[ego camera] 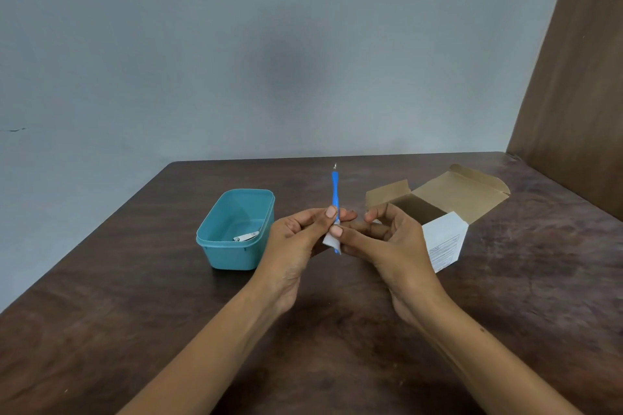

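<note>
One tool (334, 192), mid-clean
Left hand (296, 239) pinched it, right hand (394, 242) pinched the wipe (328, 240); firm strokes toward 12 o'clock seemed wise.

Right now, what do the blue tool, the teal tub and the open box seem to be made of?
Blue tool: smooth plastic handle, likely; glinting tip looks metal. White sheet pinched around it: paper or cloth, unclear. Teal tub: moulded plastic, soft sheen, rounded rim. Open box: cardboard, raw brown inside, white printed outside, creased flaps.
</note>
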### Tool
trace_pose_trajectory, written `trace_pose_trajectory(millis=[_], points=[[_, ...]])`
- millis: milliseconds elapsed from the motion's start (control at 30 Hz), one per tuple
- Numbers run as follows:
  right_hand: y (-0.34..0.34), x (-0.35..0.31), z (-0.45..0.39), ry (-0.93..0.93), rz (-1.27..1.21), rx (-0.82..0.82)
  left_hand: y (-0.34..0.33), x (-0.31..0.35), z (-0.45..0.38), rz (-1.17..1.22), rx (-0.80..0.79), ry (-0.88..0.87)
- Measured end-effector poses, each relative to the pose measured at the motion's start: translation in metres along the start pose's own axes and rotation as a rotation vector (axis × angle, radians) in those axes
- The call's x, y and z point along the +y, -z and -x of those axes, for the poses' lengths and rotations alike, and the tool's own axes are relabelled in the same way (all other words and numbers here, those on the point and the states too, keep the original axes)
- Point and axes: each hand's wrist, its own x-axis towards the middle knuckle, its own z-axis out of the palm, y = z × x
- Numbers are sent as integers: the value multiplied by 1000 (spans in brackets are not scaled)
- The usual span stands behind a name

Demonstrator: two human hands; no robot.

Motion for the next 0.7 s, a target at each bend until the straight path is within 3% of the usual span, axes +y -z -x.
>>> trace_pose_trajectory(millis=[200, 700], points=[[-1, -1, 2, -90, 87, -93, 6, 5, -2, 56, 33, 3], [0, 1, 1, -6, 153, -63, 3, 3, 1, 37, 34, 42]])
